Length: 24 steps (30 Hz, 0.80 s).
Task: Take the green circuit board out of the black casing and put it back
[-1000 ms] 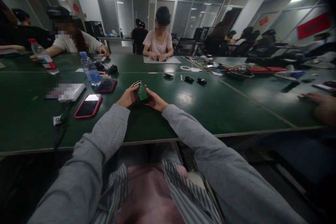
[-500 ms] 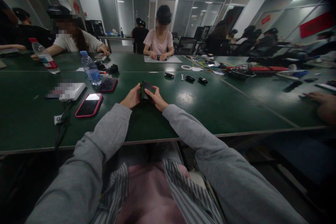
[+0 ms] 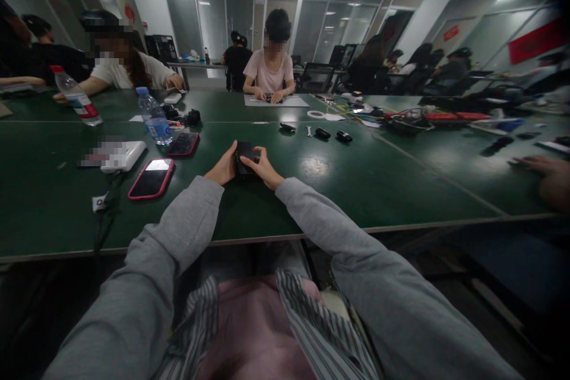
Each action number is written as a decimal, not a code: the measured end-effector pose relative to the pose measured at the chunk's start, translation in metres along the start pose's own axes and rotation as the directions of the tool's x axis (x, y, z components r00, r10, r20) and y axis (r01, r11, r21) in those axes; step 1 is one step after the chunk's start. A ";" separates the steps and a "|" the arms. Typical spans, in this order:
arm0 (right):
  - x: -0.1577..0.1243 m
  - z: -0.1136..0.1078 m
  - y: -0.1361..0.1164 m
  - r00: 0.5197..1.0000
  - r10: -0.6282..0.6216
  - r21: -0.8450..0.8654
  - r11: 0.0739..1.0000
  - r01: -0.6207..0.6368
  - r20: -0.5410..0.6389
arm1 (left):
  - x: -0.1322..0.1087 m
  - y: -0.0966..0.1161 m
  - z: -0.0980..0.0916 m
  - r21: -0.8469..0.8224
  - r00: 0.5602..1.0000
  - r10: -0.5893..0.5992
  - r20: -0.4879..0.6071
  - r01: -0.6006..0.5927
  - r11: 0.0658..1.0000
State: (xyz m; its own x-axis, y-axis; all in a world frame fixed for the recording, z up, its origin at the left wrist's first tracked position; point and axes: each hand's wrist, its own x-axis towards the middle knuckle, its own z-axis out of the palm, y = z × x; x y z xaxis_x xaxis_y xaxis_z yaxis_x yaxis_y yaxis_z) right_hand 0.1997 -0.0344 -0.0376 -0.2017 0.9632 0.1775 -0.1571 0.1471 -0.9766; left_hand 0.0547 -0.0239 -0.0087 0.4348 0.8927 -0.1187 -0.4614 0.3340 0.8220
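Note:
I hold a small dark rectangular device [image 3: 244, 155] between both hands above the green table [image 3: 333, 184]. My left hand [image 3: 223, 168] grips its left side with the fingers curled round it. My right hand [image 3: 263, 168] pinches its right side, thumb on the dark face. The device now shows a black face towards me. Both arms are in grey sleeves.
To my left lie a pink-cased phone [image 3: 151, 178], a second dark phone [image 3: 183, 143], a white box [image 3: 122, 155] and a water bottle [image 3: 154, 116]. Small black parts [image 3: 321, 133] and cables [image 3: 401, 120] lie further out. Other people sit around the table; another person's hand [image 3: 545, 171] rests at the right.
The device has been turned over in my hands: its green board side faced me a second ago, now a black side does. Both hands kept hold of it.

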 end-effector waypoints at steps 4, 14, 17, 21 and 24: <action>0.000 0.000 0.000 1.000 -0.007 -0.030 1.000 0.008 0.012 | 0.001 -0.001 -0.003 -0.004 1.000 0.000 -0.013 0.000 1.000; 0.001 -0.001 -0.001 0.999 -0.026 -0.125 0.992 0.031 0.041 | 0.011 -0.005 -0.016 0.007 0.999 0.005 -0.041 -0.005 1.000; 0.000 -0.001 -0.002 0.999 -0.030 -0.135 0.990 0.036 0.044 | 0.012 -0.005 -0.018 0.006 0.999 0.009 -0.046 -0.009 1.000; 0.002 -0.001 0.002 0.997 -0.063 -0.152 0.986 0.068 0.040 | 0.011 -0.004 -0.015 0.012 0.996 0.015 -0.092 -0.014 1.000; 0.003 -0.001 0.005 0.997 -0.067 -0.169 0.983 0.070 0.028 | 0.009 -0.003 -0.013 0.011 0.995 0.014 -0.102 -0.013 1.000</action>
State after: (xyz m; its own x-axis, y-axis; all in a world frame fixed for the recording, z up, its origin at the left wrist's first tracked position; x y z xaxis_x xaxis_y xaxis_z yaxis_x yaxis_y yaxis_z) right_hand 0.1989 -0.0301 -0.0420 -0.2176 0.9447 0.2455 -0.0056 0.2503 -0.9682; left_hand 0.0504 -0.0126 -0.0191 0.3472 0.9234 -0.1634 -0.4585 0.3192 0.8294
